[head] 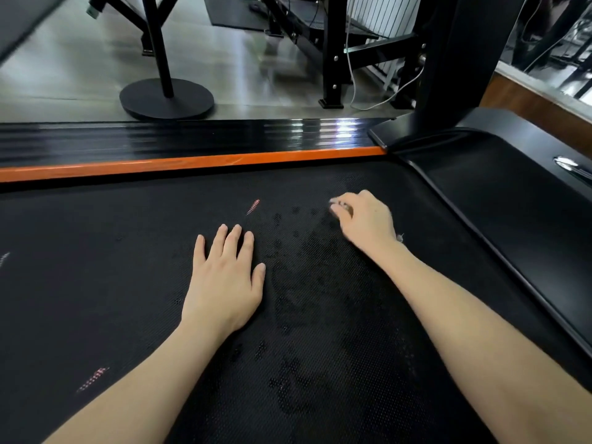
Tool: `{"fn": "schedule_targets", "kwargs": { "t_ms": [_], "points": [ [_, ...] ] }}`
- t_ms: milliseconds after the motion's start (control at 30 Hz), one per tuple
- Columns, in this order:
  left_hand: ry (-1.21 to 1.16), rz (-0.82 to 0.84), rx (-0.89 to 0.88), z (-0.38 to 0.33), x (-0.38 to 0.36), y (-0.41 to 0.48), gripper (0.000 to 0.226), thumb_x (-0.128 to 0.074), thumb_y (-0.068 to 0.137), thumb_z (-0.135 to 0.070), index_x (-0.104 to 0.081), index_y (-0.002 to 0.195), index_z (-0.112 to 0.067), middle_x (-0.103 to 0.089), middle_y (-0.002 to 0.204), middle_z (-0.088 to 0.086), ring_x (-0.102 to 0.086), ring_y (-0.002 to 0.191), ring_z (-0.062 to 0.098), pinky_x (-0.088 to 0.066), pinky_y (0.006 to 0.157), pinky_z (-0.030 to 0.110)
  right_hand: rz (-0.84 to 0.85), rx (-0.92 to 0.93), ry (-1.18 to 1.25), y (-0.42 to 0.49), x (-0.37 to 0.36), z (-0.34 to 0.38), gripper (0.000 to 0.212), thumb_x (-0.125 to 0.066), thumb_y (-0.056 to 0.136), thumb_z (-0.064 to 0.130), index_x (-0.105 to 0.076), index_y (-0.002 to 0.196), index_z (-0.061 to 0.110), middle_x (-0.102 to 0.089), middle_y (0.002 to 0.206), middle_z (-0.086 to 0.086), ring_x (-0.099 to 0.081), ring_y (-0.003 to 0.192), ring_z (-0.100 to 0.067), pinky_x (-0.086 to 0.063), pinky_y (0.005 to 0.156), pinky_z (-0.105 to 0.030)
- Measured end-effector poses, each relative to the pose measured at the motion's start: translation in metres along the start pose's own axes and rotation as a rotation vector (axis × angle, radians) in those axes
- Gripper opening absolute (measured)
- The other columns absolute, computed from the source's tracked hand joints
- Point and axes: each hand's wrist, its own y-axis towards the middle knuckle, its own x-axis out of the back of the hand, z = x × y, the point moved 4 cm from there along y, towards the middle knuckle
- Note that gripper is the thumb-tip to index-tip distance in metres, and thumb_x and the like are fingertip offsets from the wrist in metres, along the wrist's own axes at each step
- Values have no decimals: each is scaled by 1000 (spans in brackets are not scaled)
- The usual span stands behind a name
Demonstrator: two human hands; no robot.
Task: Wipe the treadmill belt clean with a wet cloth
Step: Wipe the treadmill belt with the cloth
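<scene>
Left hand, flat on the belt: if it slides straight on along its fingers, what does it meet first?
The left hand has only bare treadmill belt ahead, passing a red mark. The orange edge strip is probably the first raised thing; its height is unclear.

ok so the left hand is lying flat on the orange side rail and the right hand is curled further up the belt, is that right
Not quite. In the head view the left hand lies flat on the black belt, not on the orange side rail, which runs beyond it untouched. The right hand is curled further up the belt, as you say.
</scene>
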Motion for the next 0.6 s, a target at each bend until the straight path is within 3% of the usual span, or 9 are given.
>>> {"fn": "schedule_targets", "kwargs": {
  "t_ms": [100, 200, 300, 367, 500, 600],
  "points": [
    [5, -11, 6, 0, 0, 1, 70, -16, 89, -46, -47, 137, -5, -44, 143, 16, -34, 137, 33, -21, 112, 55, 12, -59, 12, -8, -3, 9, 30, -49, 95, 40, -66, 114, 24, -58, 101, -10, -60, 91, -32, -44, 79, -35],
    [7, -9, 7, -1, 1, 1, 65, -23, 89, -43, -52, 132, -3, -50, 138, 18, -41, 132, 35, -28, 108, 58, 37, 235, 138, -77, 3, 52, 30, -49, 89, 44, -71, 102, 27, -59, 87, -5, -61, 72, -27, -48, 65, -33],
    [1, -18, 2, -1, 4, 0, 64, -26, 88, -42, -54, 129, -2, -52, 135, 19, -43, 130, 36, -32, 106, 59, 82, 391, 177, -98, 6, 64, 33, -48, 86, 46, -72, 98, 27, -56, 80, 0, -59, 65, -21, -49, 57, -30],
    [-6, -20, -2, -1, 4, 0, 64, -25, 89, -42, -54, 130, -2, -52, 135, 18, -43, 131, 36, -31, 106, 59, 39, 337, 94, -62, 1, 48, 31, -49, 88, 45, -71, 101, 29, -57, 84, -2, -61, 73, -25, -50, 63, -34],
    [-11, -28, -1, 0, 2, 0, 62, -26, 89, -42, -55, 129, -3, -53, 134, 17, -44, 130, 35, -32, 105, 60, -29, -95, -69, 19, -9, -7, 31, -47, 96, 40, -64, 118, 25, -56, 106, -9, -52, 103, -30, -43, 83, -36],
    [-21, -40, -5, 0, 1, 1, 61, -29, 88, -42, -57, 128, -3, -54, 132, 18, -45, 129, 36, -30, 104, 64, -35, -75, -51, 14, -7, -7, 47, -53, 92, 46, -51, 135, 26, -52, 117, -12, -46, 108, -31, -39, 93, -40]
  ]
}}
